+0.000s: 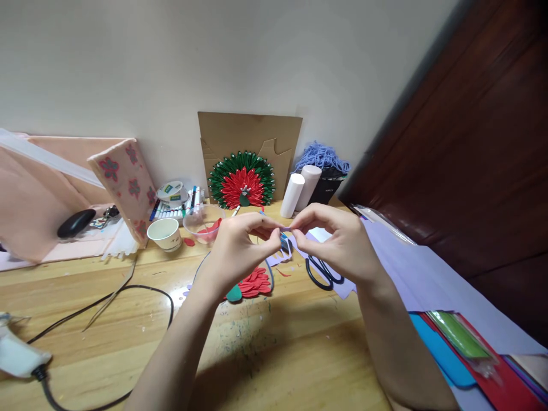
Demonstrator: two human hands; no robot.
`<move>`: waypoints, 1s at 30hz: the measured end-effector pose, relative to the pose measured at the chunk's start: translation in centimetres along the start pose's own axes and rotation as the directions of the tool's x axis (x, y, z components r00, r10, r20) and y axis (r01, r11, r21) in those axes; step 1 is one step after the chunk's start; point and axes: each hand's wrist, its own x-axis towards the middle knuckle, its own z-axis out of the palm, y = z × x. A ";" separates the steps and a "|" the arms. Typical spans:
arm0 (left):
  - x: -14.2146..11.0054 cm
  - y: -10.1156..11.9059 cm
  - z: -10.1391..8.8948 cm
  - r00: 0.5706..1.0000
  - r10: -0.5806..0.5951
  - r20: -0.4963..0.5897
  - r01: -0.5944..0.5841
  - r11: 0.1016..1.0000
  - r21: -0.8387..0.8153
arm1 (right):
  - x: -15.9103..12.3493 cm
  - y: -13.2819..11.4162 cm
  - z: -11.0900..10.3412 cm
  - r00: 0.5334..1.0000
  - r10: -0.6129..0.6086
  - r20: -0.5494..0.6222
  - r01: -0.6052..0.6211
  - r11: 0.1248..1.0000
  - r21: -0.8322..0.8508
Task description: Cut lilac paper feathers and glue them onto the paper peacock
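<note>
Head view: cardboard panel [250, 130] as landmark. Paper cup [164, 235] left of panel, lavender sheets [411, 265] right. Red petals [256, 283] and black-handled scissors [319, 279] in front, partly hidden by hands. Small purple strip [286, 229] also in front of panel; left hand [245, 244] and right hand [340, 234] pinch it, thumbs against fingers.

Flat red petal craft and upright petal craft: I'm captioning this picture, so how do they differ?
The flat red petal craft lies on the table; the upright petal craft stands before the cardboard. The left hand partly hides the flat one, while the upright one shows nearly whole. The upright one has a green, shiny-specked outer fringe; no such fringe shows on the flat one's visible part. Both have red petals and a green piece near the bottom.
</note>
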 end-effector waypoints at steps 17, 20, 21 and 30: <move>0.2 0.1 0.1 0.965 -0.235 0.119 0.259 0.928 -0.268 | 0.0 -0.2 0.2 0.998 0.038 -0.051 -0.032 0.993 0.110; 0.2 0.1 0.0 0.967 -0.243 0.079 0.255 0.930 -0.263 | -0.1 -0.3 0.2 0.998 0.023 -0.060 -0.018 0.996 0.084; 0.3 0.1 0.0 0.968 -0.240 0.068 0.249 0.932 -0.263 | -0.2 -0.4 0.2 0.998 0.016 -0.064 -0.012 0.998 0.068; 0.4 0.6 0.6 0.963 -0.264 -0.050 0.237 0.923 -0.302 | -0.4 -0.4 0.9 0.962 -0.220 -0.160 0.196 0.969 -0.152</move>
